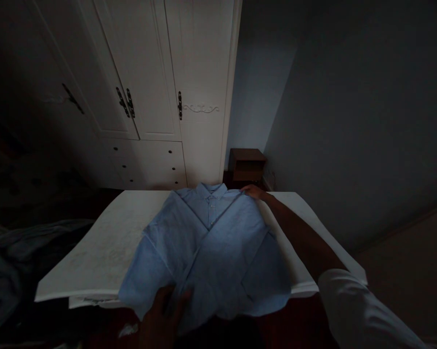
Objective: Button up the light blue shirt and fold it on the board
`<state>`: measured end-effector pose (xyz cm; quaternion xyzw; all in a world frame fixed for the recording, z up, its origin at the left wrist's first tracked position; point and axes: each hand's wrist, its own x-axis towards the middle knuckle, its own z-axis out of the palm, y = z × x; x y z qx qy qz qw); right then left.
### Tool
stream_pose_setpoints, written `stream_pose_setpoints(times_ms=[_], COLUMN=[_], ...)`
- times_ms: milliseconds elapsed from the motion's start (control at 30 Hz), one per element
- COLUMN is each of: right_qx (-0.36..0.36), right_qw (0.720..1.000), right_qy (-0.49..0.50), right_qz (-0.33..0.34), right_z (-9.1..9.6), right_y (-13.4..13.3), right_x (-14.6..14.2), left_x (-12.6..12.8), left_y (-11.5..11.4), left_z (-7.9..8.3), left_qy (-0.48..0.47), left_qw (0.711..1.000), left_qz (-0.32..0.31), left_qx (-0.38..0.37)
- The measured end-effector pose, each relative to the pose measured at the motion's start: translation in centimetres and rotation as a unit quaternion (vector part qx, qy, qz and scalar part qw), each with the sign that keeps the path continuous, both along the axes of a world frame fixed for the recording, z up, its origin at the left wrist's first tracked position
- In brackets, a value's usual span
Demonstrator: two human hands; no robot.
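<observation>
A light blue button-up shirt (226, 252) lies front up on a white table, its collar at the far edge and its sleeves folded across the front. Its lower part hangs over the near edge. At the far right shoulder, my right hand (254, 191) has its fingertips closed on the cloth, the arm stretched along the table's right side. My left hand (165, 310) is at the near left part of the shirt, dark and slightly blurred, thumb and fingers apart. Whether it touches the cloth is hard to see.
The white table (105, 232) has a near edge with a layer beneath it. Behind stands a white wardrobe (204, 63) with dark handles. A small brown nightstand (248, 162) is by the wall. Dark clothes (7, 271) are heaped at left. The room is dim.
</observation>
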<state>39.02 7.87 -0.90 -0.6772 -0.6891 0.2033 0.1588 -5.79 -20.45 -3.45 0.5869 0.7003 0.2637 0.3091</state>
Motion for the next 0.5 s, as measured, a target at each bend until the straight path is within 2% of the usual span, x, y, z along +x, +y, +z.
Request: stream_pose_setpoints(times_ms=[100,267,367,500], right_qx=[-0.010,-0.030,-0.035,-0.003], right_qw=[1.000,0.999,0.999,0.999], right_qy=[0.017,0.016,0.022,0.044], right_qz=[0.016,-0.005,-0.013,-0.018], right_z=[0.1,-0.1,-0.4,-0.5], right_y=[-0.1,0.5,0.9,0.6], right_x=[1.1,2.3,2.3,2.0], left_x=[0.2,0.7,0.7,0.3], left_y=[0.1,0.5,1.4,2.6], left_z=[0.9,2.6,2.7,1.7], left_qy=[-0.040,-0.123,-0.097,-0.016], left_qw=[0.999,0.992,0.994,1.000], left_qz=[-0.015,-0.018,-0.025,-0.013], left_qx=[-0.017,0.023,0.034,0.005])
